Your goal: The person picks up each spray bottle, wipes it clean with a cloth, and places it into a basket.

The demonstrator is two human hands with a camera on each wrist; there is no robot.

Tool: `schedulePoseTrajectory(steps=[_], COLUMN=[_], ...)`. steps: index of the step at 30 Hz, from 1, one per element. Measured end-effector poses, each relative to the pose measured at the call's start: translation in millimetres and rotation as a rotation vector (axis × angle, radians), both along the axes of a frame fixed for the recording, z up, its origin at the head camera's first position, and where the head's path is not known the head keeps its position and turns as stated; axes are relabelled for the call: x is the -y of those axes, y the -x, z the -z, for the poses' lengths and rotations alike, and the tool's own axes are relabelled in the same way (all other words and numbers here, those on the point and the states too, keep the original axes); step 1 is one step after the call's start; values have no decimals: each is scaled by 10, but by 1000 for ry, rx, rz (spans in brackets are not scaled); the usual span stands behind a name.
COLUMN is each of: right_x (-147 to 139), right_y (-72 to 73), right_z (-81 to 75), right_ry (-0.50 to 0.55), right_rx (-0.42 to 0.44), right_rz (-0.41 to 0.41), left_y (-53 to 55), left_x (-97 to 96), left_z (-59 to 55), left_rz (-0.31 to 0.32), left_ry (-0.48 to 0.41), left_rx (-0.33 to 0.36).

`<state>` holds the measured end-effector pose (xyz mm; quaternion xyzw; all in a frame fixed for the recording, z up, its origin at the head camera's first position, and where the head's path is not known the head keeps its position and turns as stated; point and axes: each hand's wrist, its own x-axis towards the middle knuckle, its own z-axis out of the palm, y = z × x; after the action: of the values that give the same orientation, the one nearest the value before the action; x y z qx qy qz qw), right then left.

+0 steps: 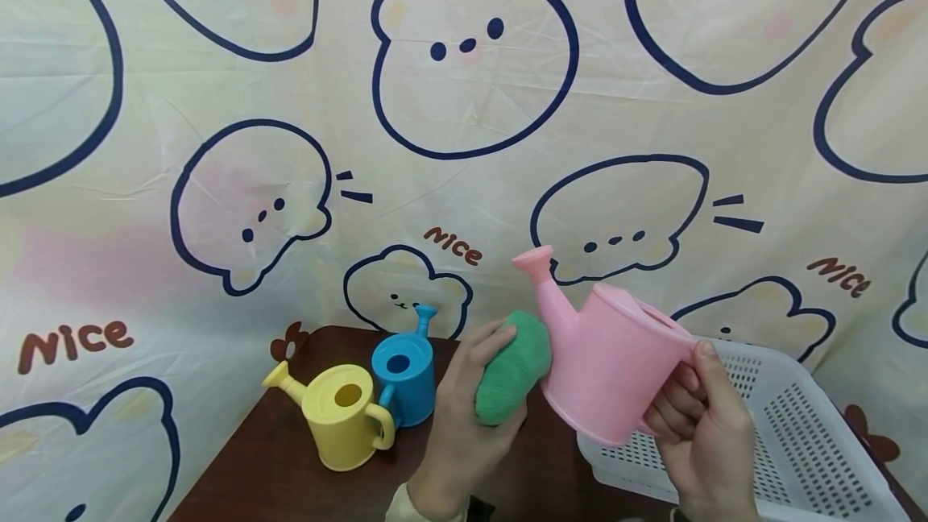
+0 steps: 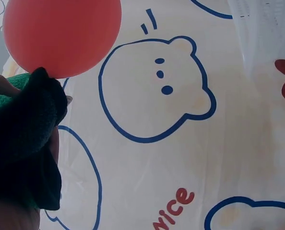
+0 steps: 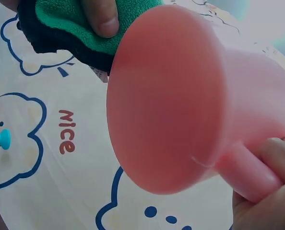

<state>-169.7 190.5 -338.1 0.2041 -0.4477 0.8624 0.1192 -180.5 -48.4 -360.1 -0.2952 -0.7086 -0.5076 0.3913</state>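
A pink watering can (image 1: 605, 361) is held up by its handle in my right hand (image 1: 706, 425), tilted with its spout toward the upper left. My left hand (image 1: 464, 417) grips a folded green cloth (image 1: 513, 369) against the can's side, below the spout. In the right wrist view the can's round base (image 3: 166, 105) faces the camera, and the cloth (image 3: 80, 24), dark on its underside, touches its edge under a thumb. The left wrist view shows the cloth (image 2: 22, 124) in shadow just below the can's base (image 2: 63, 33).
On the dark brown table (image 1: 254, 457) a yellow watering can (image 1: 341, 421) and a blue watering can (image 1: 409, 385) stand to the left. A white perforated basket (image 1: 790, 425) sits at the right, partly behind my right hand. A cartoon-printed cloth backdrop (image 1: 471, 103) hangs behind.
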Motion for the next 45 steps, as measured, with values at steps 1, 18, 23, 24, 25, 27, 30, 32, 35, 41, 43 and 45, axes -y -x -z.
schedulePoseTrajectory(steps=[1,18,23,24,25,27,30,32,35,41,43,45], right_x=[6,298,328,336,344,356,367,370,370,373,368,352], right_y=[-5,-69,-80,-88,-97,-115,-133,-133,-124,-135,-144,-155], right_z=[-8,9,16,13,10,3,-5,-3,12,29,27,22], right_ry=[-12,-383,-412,-421,-431,-454,-493,-512,-533,-632,-671,-706], right_rx=[2,101,85,93,103,113,97,61,13,3,11,13], right_rz=[11,411,390,395,399,405,405,392,387,480,507,527], left_y=[-4,1,3,4,7,19,31,35,24,19,19,18], left_x=[0,-77,-67,-66,-64,-59,-41,-27,-5,14,19,27], left_z=[0,7,5,5,5,1,-13,-24,-30,-21,-14,-11], left_rz=[-6,-162,-238,-250,-264,-279,-306,-324,-367,-356,-340,-329], left_ry=[13,20,6,2,-2,-15,-39,-54,-65,-55,-42,-24], left_rx=[2,-15,-4,-6,-12,-18,-24,-26,-9,13,13,14])
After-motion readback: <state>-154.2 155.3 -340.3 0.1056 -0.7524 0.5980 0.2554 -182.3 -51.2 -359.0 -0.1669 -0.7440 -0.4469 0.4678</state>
